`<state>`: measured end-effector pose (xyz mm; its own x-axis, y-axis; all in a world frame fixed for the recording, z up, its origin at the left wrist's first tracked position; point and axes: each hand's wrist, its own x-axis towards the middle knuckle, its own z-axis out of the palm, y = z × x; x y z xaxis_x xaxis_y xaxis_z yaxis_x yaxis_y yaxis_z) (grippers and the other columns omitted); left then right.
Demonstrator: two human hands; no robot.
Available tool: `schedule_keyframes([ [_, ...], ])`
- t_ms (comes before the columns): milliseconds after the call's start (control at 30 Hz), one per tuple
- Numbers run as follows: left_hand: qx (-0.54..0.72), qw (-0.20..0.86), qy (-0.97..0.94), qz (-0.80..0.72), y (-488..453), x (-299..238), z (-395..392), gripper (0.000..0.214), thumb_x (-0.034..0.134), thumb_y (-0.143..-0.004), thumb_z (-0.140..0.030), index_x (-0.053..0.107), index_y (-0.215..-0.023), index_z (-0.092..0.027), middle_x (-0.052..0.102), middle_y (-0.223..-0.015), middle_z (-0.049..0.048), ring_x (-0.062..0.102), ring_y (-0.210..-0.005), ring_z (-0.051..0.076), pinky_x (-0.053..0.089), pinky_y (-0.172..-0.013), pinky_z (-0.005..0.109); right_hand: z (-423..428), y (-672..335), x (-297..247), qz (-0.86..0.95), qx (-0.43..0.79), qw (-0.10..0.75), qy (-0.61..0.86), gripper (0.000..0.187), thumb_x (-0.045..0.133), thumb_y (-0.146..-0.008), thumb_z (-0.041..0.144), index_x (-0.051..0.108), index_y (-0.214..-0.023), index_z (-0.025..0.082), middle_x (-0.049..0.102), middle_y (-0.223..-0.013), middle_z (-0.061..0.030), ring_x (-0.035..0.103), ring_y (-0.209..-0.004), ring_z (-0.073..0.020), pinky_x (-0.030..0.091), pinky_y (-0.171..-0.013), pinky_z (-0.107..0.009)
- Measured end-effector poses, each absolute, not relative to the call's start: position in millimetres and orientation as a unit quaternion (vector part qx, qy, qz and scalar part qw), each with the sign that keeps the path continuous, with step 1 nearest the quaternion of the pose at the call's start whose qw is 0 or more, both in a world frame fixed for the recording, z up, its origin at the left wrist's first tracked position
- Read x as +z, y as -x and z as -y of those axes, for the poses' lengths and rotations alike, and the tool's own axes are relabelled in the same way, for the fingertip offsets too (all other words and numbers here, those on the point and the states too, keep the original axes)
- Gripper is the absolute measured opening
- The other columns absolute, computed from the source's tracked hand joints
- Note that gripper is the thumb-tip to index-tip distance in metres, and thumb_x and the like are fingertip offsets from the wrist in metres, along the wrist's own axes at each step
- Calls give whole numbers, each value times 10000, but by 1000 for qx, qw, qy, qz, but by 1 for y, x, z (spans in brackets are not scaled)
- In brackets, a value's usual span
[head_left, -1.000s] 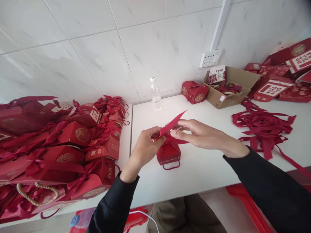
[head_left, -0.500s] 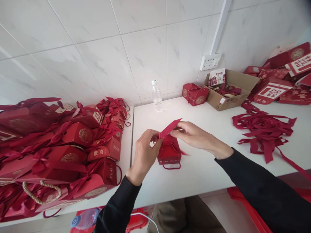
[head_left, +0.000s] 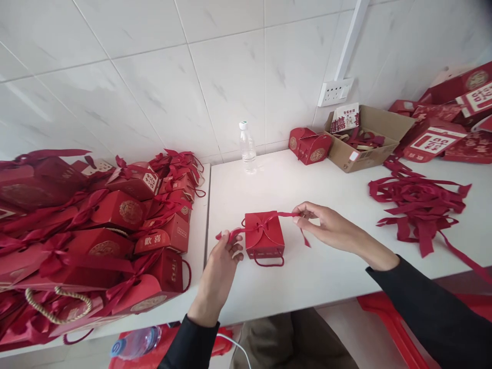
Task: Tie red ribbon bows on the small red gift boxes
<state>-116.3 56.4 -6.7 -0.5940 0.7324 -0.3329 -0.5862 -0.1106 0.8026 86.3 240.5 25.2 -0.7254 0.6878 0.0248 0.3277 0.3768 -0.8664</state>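
A small red gift box (head_left: 265, 237) with a cord handle stands on the white table (head_left: 326, 266) in front of me. A red ribbon (head_left: 282, 214) is knotted on its top and runs out to both sides. My left hand (head_left: 220, 271) pinches the ribbon's left end beside the box. My right hand (head_left: 326, 226) pinches the right end, with a short tail hanging below the fingers. The two hands are spread apart with the box between them.
A big heap of finished red gift boxes (head_left: 96, 230) fills the left. A water bottle (head_left: 247, 147) stands by the tiled wall. Loose red ribbons (head_left: 417, 205) lie at the right, behind them a cardboard carton (head_left: 365, 136) and flat red boxes (head_left: 442, 136).
My hands were close together above the box working the ribbon; now they have pulled apart to the left and right, drawing the ribbon tight into a knot on the box top.
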Motion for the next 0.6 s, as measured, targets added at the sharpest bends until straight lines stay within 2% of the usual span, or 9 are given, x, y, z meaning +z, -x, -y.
schedule_keyframes([
  [100, 714, 418, -145, -542, 107, -2, -60, 401, 722, -858, -530, 769, -1083, -200, 735, -1175, 102, 653, -1022, 209, 483, -790, 288, -236, -79, 20, 813, 457, 194, 305, 271, 685, -905, 507, 705, -1068, 291, 708, -921, -34, 622, -859, -257, 462, -719, -364],
  [167, 687, 366, -205, -594, 104, 2, -63, 418, 672, -905, -544, 758, -1167, -228, 702, -1300, 98, 604, -1200, 235, 455, -923, 299, -234, -74, 18, 815, 448, 207, 304, 246, 659, -919, 517, 725, -998, 294, 698, -933, -44, 611, -843, -260, 462, -743, -384],
  [233, 679, 334, -235, -610, 101, 6, -66, 425, 648, -921, -564, 752, -1176, -240, 679, -1352, 98, 568, -1285, 254, 430, -1001, 321, -232, -70, 16, 814, 437, 227, 308, 250, 656, -916, 524, 736, -893, 288, 685, -951, -64, 601, -906, -288, 462, -773, -406],
  [367, 731, 369, -213, -533, 98, 15, -69, 515, 596, -910, -640, 720, -1201, -233, 692, -1293, 111, 595, -1260, 281, 469, -974, 369, -230, -67, 16, 803, 441, 246, 317, 267, 662, -914, 534, 743, -971, 286, 687, -1101, -94, 572, -1090, -337, 462, -789, -413],
  [500, 714, 362, -201, -564, 100, 13, -66, 387, 708, -852, -504, 755, -1124, -234, 711, -1256, 93, 620, -1184, 264, 479, -899, 331, -229, -67, 23, 795, 488, 217, 288, 327, 617, -953, 555, 729, -908, 251, 716, -968, -53, 624, -925, -274, 450, -775, -377],
  [600, 687, 312, -197, -626, 104, 4, -65, 234, 745, -849, -428, 784, -975, -234, 748, -1107, 70, 643, -1064, 224, 470, -903, 313, -227, -70, 29, 781, 528, 200, 267, 361, 611, -962, 576, 721, -895, 239, 701, -888, -19, 608, -835, -226, 436, -754, -335],
])
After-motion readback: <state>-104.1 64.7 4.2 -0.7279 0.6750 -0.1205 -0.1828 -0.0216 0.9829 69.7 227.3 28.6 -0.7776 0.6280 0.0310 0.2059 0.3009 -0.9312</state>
